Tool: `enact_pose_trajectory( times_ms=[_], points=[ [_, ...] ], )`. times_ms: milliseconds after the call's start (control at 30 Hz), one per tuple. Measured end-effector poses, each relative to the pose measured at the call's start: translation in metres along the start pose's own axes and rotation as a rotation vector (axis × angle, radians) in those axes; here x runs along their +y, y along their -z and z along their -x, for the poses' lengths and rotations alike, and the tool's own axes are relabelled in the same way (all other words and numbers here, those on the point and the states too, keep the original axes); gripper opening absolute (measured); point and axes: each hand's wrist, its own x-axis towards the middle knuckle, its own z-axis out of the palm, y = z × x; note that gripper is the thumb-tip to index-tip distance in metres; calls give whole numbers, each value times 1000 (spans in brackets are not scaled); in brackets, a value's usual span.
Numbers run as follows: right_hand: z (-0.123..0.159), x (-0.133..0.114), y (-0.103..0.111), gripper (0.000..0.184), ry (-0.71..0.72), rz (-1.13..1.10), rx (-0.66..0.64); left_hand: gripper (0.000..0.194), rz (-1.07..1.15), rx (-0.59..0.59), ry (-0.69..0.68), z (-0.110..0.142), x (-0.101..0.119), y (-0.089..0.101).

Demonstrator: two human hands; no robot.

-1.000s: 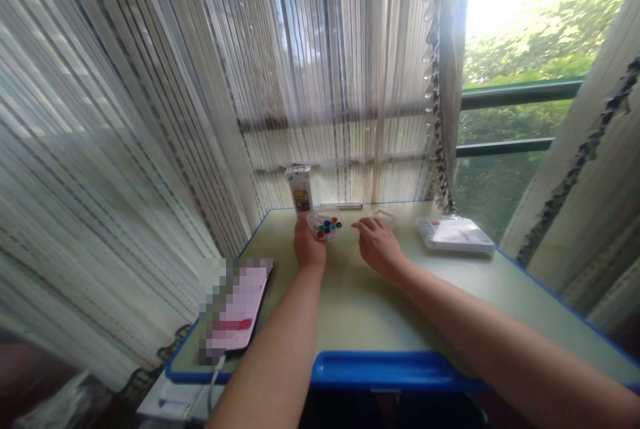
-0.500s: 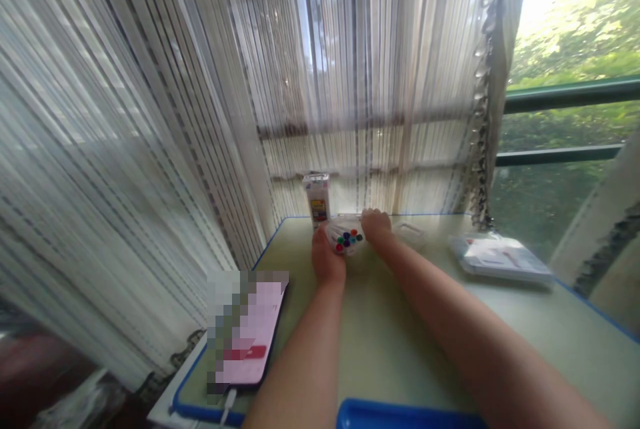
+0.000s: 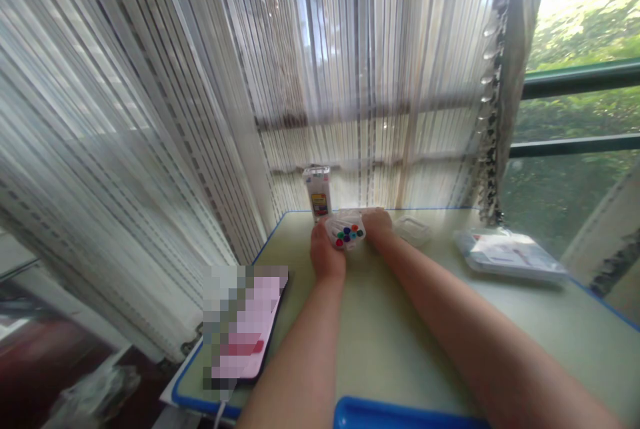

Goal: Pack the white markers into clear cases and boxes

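My left hand [image 3: 327,254] is closed round the left side of a clear plastic case of markers [image 3: 354,237]. The case is tilted so that the coloured marker ends, red, green, blue, orange and dark, face me. At its right side my right hand [image 3: 378,223] is closed, its fingertips turned away behind the case, so what they hold is hidden. Just behind my left hand stands a tall clear box [image 3: 319,190] with a yellow and dark label. A clear plastic lid [image 3: 413,231] lies on the table right of my right hand.
A tablet-like device [image 3: 250,329] with a white cable lies at the table's left edge. On the right rests a flat plastic-wrapped pack [image 3: 515,255]. A blue tray edge [image 3: 400,413] shows at the front. Striped curtains [image 3: 350,82] hang behind the table [image 3: 390,329].
My view has shifted slightly. The right hand's fingers have dipped a little behind the case, while the left hand keeps its hold.
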Motion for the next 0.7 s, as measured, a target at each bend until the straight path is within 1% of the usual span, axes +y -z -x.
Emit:
enact_pose_trajectory(
  times_ms=[167, 333, 467, 600, 700],
  points=[
    [1, 0, 2, 36, -27, -37, -30, 37, -16, 0, -1, 0, 1, 1],
    [9, -3, 15, 36, -50, -126, -45, 38, -27, -5, 0, 0, 2, 1],
    [14, -4, 26, 36, -52, -252, -95, 37, -29, -9, 13, 0, 5, 2],
    [12, 0, 41, 36, -57, -425, -102, 33, -11, -32, 32, 0, 9, 4],
    [14, 6, 61, 26, -56, -575, -123, 35, 1, -43, 10, 0, 10, 5]
  ],
)
